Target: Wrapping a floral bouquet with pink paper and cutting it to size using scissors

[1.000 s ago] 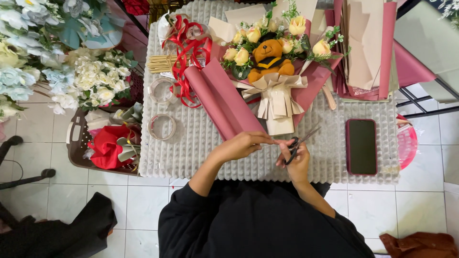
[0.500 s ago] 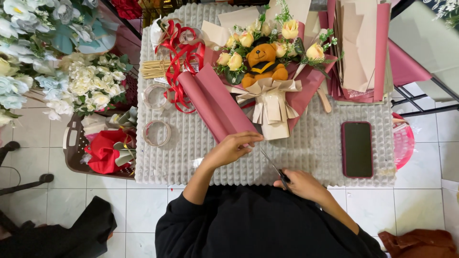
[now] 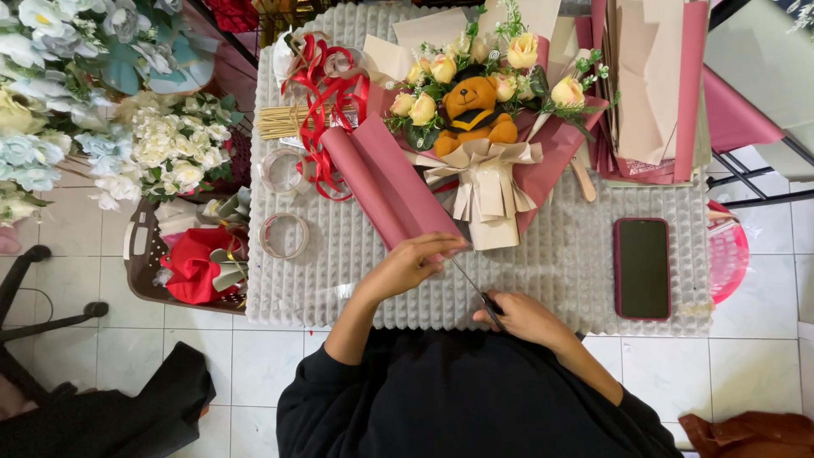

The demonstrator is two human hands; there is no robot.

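My left hand rests on the near end of a rolled dusty-pink paper sheet and holds it down on the white bumpy table cover. My right hand grips black-handled scissors, blades pointing up-left toward the roll's end under my left fingers. Just behind stands a bouquet with yellow roses, an orange teddy bear and a cream ribbon bow, wrapped in pink paper.
A dark-red phone lies at the right. Red ribbon, two tape rolls and wooden sticks lie at the left. Stacked pink and beige papers sit at the back right. A brown basket and white flowers stand left of the table.
My right hand with the scissors dropped toward the table's near edge, then the blades came up under the roll's end. My left hand shifted right onto the roll.
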